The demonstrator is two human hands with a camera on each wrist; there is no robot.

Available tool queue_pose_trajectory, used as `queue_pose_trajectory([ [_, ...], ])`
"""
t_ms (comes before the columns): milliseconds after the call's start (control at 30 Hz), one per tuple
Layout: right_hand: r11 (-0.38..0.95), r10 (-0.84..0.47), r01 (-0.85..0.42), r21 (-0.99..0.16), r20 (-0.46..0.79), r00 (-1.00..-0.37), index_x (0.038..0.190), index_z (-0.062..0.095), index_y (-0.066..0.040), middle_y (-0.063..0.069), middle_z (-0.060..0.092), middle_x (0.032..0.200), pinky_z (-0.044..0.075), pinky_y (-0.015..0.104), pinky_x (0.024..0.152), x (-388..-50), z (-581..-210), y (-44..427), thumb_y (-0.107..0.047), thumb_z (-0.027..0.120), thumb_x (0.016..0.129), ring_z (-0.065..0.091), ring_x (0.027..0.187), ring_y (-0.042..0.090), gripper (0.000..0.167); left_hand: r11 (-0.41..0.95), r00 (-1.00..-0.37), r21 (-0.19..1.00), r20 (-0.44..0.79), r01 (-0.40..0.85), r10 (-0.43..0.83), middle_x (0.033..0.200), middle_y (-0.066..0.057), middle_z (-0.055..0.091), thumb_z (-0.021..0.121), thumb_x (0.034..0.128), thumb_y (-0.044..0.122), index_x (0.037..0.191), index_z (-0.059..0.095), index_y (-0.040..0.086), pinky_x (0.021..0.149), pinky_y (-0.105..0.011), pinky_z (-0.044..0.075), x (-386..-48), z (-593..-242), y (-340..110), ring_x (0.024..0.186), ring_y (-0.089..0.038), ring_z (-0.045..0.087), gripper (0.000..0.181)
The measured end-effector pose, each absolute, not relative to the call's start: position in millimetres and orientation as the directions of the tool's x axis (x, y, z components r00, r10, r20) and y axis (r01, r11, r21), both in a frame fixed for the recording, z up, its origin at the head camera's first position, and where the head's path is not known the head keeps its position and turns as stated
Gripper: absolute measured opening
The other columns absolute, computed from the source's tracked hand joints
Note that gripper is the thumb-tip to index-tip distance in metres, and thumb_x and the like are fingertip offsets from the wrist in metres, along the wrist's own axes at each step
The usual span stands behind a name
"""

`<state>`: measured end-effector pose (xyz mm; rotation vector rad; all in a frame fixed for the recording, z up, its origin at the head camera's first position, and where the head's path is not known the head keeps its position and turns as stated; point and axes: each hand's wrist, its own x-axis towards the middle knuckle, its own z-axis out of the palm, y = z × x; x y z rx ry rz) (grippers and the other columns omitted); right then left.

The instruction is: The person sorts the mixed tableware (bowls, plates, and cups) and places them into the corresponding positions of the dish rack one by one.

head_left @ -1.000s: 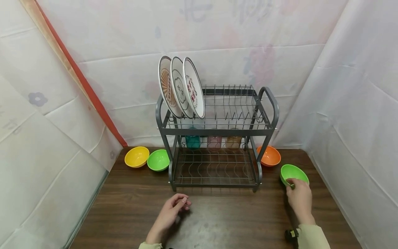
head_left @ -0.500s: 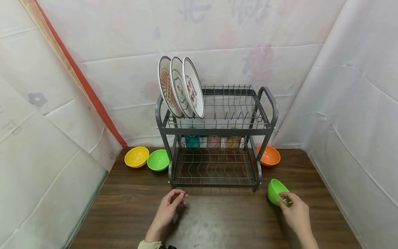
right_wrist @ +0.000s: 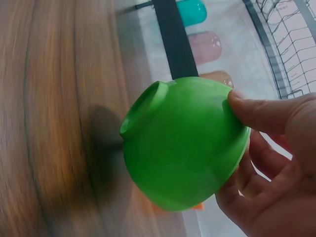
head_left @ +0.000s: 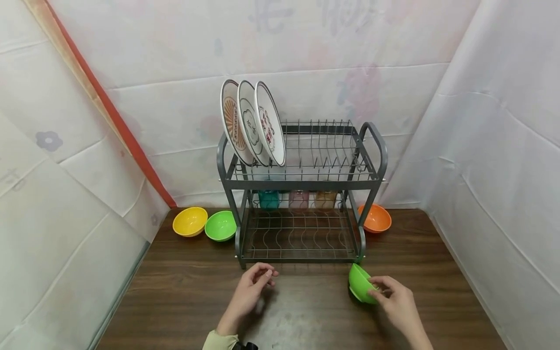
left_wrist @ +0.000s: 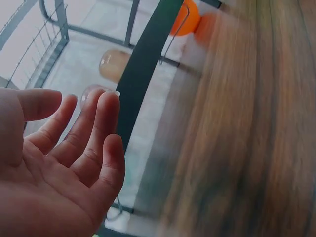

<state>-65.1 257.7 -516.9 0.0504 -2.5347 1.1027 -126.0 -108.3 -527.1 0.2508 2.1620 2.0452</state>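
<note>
A green bowl (head_left: 360,286) is tilted on its side in the air in front of the rack's right front foot. My right hand (head_left: 397,302) pinches its rim, thumb on the outer wall and fingers inside, as the right wrist view shows with the bowl (right_wrist: 182,143) and its foot ring turned left. Before the two-tier dish rack (head_left: 302,185), my left hand (head_left: 249,292) hovers with relaxed, slightly bent fingers and holds nothing. In the left wrist view the palm (left_wrist: 64,173) faces the camera, with the fingers near the rack's dark bar.
Three plates (head_left: 253,124) stand in the upper tier's left end. Teal, pink and amber cups (head_left: 299,200) sit at the lower tier's back. A yellow bowl (head_left: 190,221) and another green bowl (head_left: 220,226) lie left of the rack, an orange bowl (head_left: 377,218) right.
My right hand has lifted the green bowl off the table's right side and carried it left and nearer, tilting it. The left hand has shifted only slightly.
</note>
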Motion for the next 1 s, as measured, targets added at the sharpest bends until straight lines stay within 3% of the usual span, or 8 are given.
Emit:
queue_pose_trajectory([
  [133, 0.641, 0.094, -0.176, -0.747, 0.304, -0.948, 0.092, 0.074, -0.015, -0.011, 0.067, 0.084, 0.053, 0.026, 0.062, -64.5, -512.6, 245.6, 0.003, 0.085, 0.072, 0.059, 0.073, 0.003, 0.029, 0.111, -0.954, 0.987, 0.081, 0.117, 0.287, 0.107, -0.017, 0.069, 0.057, 0.102, 0.013, 0.112, 0.063, 0.0, 0.078, -0.035, 0.054, -126.9, -520.1, -93.0, 0.086, -0.032, 0.067, 0.018],
  [333, 0.546, -0.013, -0.191, -0.816, 0.219, -0.976, 0.092, 0.075, -0.017, -0.011, 0.065, 0.084, 0.053, 0.027, 0.064, -67.1, -512.0, 227.5, -0.003, 0.084, 0.075, 0.059, 0.075, 0.005, 0.024, 0.26, -0.892, 0.909, 0.205, 0.327, 0.403, 0.103, -0.005, 0.07, 0.059, 0.1012, 0.017, 0.11, 0.066, 0.01, 0.076, -0.031, 0.053, -123.9, -508.5, -65.1, 0.088, -0.015, 0.066, 0.013],
  [600, 0.419, -0.236, -0.319, -0.85, 0.237, -0.942, 0.097, 0.075, -0.014, -0.008, 0.067, 0.088, 0.054, 0.028, 0.065, -69.3, -519.1, 206.9, -0.013, 0.081, 0.081, 0.06, 0.077, 0.005, 0.017, 0.443, -0.715, 0.585, 0.388, 0.679, 0.582, 0.113, 0.009, 0.063, 0.065, 0.098, 0.019, 0.113, 0.066, 0.017, 0.088, -0.032, 0.05, -113.8, -490.2, -43.2, 0.106, -0.01, 0.054, 0.016],
  [800, 0.362, -0.307, -0.342, -0.867, 0.235, -0.922, 0.099, 0.073, -0.016, -0.006, 0.067, 0.092, 0.054, 0.028, 0.067, -68.2, -518.2, 196.8, -0.015, 0.078, 0.084, 0.059, 0.078, 0.005, 0.016, 0.53, -0.627, 0.339, 0.358, 0.778, 0.692, 0.109, 0.008, 0.065, 0.064, 0.0981, 0.028, 0.11, 0.069, 0.018, 0.086, -0.027, 0.05, -111.5, -486.5, -36.6, 0.102, -0.009, 0.055, 0.017],
  [1000, 0.358, -0.288, -0.334, -0.872, 0.237, -0.928, 0.099, 0.072, -0.016, -0.005, 0.066, 0.092, 0.054, 0.028, 0.068, -66.6, -516.8, 193.2, -0.015, 0.077, 0.086, 0.059, 0.081, 0.007, 0.014, 0.532, -0.608, 0.296, 0.343, 0.793, 0.716, 0.102, 0.011, 0.064, 0.063, 0.0988, 0.03, 0.105, 0.071, 0.021, 0.078, -0.022, 0.049, -110.8, -491.4, -37.0, 0.093, -0.006, 0.054, 0.013],
])
